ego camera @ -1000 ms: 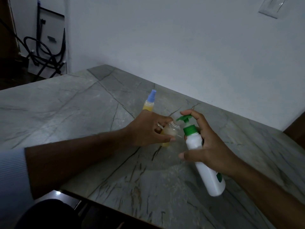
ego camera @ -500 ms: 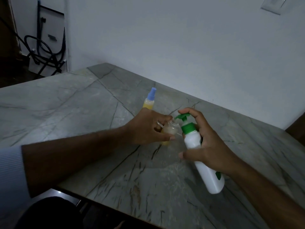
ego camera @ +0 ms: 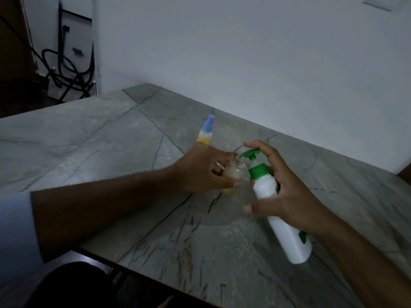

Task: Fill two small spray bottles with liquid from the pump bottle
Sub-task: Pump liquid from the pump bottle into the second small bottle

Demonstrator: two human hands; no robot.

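The left hand (ego camera: 200, 172) is closed around the open bottle (ego camera: 233, 174), thumb on the near side and fingers on the far side, and keeps it upright on the table (ego camera: 111, 152). Its neck has no cap, and yellow liquid fills the lower part. The right hand (ego camera: 289, 196) is clamped on the pump bottle (ego camera: 266, 190), which is tilted with its base toward the near right. The index finger (ego camera: 264, 150) lies on the green pump head (ego camera: 250, 154), and the nozzle tip is at the open neck.

The small bottle looks like thin, light plastic, so I think it can tip or slide on the smooth stone. It is better to hold it low on the body and leave the mouth free. The pump bottle seems stiff and heavier; a grip just below the green collar lets one finger press.

A capped bottle (ego camera: 205, 134) with a blue top, also yellow inside, stands just beyond the left hand.
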